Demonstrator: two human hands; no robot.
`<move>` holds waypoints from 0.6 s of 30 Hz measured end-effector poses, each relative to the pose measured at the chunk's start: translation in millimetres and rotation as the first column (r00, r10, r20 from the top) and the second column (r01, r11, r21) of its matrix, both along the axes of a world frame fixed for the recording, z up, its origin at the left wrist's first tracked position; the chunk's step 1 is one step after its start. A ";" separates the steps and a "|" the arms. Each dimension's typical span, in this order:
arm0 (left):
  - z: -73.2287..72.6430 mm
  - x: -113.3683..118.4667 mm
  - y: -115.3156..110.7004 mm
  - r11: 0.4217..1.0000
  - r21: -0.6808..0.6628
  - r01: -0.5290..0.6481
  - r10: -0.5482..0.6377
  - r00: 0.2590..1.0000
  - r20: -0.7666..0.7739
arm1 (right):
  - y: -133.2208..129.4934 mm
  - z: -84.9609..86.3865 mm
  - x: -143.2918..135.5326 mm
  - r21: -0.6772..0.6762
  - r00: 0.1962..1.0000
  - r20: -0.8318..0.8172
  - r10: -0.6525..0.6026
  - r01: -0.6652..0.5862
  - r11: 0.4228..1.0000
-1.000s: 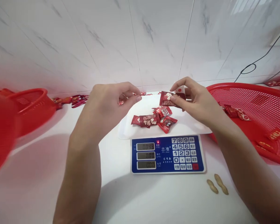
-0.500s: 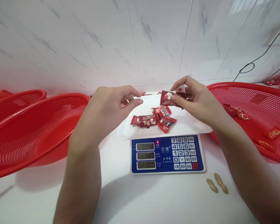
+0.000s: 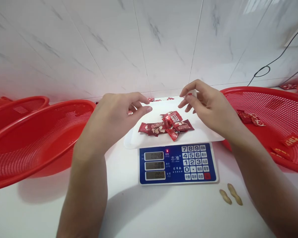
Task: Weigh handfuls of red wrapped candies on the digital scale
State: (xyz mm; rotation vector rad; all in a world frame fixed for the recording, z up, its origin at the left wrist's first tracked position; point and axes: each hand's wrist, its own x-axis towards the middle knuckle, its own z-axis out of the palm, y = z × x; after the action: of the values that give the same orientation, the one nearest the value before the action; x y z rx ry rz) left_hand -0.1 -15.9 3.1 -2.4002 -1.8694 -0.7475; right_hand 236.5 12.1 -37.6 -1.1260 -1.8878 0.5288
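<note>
The right hand (image 3: 208,105) hovers with loosely spread fingers, holding nothing, just above a small heap of red-wrapped candies (image 3: 167,125) with white print, lying mid-tray on the scale's white tray (image 3: 203,134). The left hand (image 3: 116,115) hangs beside them, thumb and forefinger curled, whether pinching anything is unclear. Red mesh baskets (image 3: 39,132) flank the scale. Two peanuts (image 3: 230,195) lie by its blue panel (image 3: 177,162), marked "志准".

White counter (image 3: 144,211): scale (image 3: 177,162), baskets (image 3: 34,138), peanuts (image 3: 230,195)
</note>
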 end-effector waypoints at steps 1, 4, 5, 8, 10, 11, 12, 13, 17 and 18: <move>0.1 0.1 0.0 1.000 -0.004 0.001 -0.001 1.000 -0.002 | -0.4 0.5 -0.2 0.006 1.000 -0.014 0.000 0.000 1.000; 0.5 -0.5 -1.0 1.000 -0.006 -0.002 0.002 1.000 -0.009 | -0.5 0.9 -1.5 0.015 1.000 -0.016 -0.009 0.009 1.000; 0.7 -0.7 -1.5 1.000 -0.004 -0.002 0.002 1.000 -0.010 | -0.5 0.9 -2.0 0.016 1.000 -0.013 -0.011 0.012 1.000; 1.3 -0.9 -2.6 1.000 0.005 0.000 0.000 1.000 -0.004 | -1.0 1.7 -3.0 0.017 1.000 -0.010 -0.027 0.028 0.999; 1.5 -0.4 -2.6 1.000 -0.003 0.007 -0.007 1.000 -0.001 | -1.8 2.9 -3.0 0.012 1.000 -0.007 -0.030 0.030 0.999; 1.5 -0.2 -2.5 1.000 -0.010 0.009 -0.009 1.000 -0.002 | -2.3 3.5 -2.8 0.006 1.000 -0.005 -0.030 0.030 1.000; 1.5 0.1 -2.2 1.000 -0.017 0.010 -0.010 1.000 -0.004 | -2.6 4.0 -2.6 -0.001 1.000 -0.001 -0.031 0.031 1.000; 1.5 0.2 -2.0 1.000 -0.025 0.012 -0.012 1.000 -0.008 | -2.9 4.3 -2.3 -0.008 0.999 0.004 -0.033 0.033 0.999; 1.4 -0.2 -2.0 0.999 -0.033 0.006 -0.006 1.000 -0.009 | -2.6 3.8 -1.5 -0.011 0.999 0.011 -0.045 0.045 0.999; 1.5 -0.3 -2.2 0.999 -0.033 0.005 -0.005 1.000 -0.009 | -2.5 3.6 -1.5 -0.005 0.999 0.010 -0.041 0.041 0.999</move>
State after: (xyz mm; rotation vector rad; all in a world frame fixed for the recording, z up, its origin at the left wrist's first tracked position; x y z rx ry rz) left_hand -0.5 -18.1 4.6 -2.4246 -1.8881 -0.7100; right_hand 235.1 9.6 -34.0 -1.1704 -1.8683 0.5062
